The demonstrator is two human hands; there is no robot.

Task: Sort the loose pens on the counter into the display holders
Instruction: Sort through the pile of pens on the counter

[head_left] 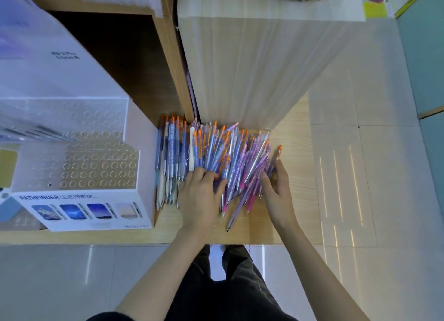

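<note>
My left grip lies on the near left part of the pen pile, fingers curled down into it and thumb stretched across a few barrels. The fingertips are buried, so I cannot tell whether they clasp any pen or only press on the heap. My right grip is spread, with straight fingers set against the pile's right edge and the thumb reaching in over the pink and purple pens. Between the two, the pens lie loose and crossed on the worktop, mostly blue and purple with orange caps pointing away from me. One purple pen has its tip sticking out toward the near edge. A tidier row of pens lies side by side just left of the heap, touching it. Left of that row stands the clear display holder, its stepped tiers full of round holes, with a white printed front reading PATHFINDER. Behind the pile rises a pale wooden cabinet side. The floor to the right is tiled.
</note>
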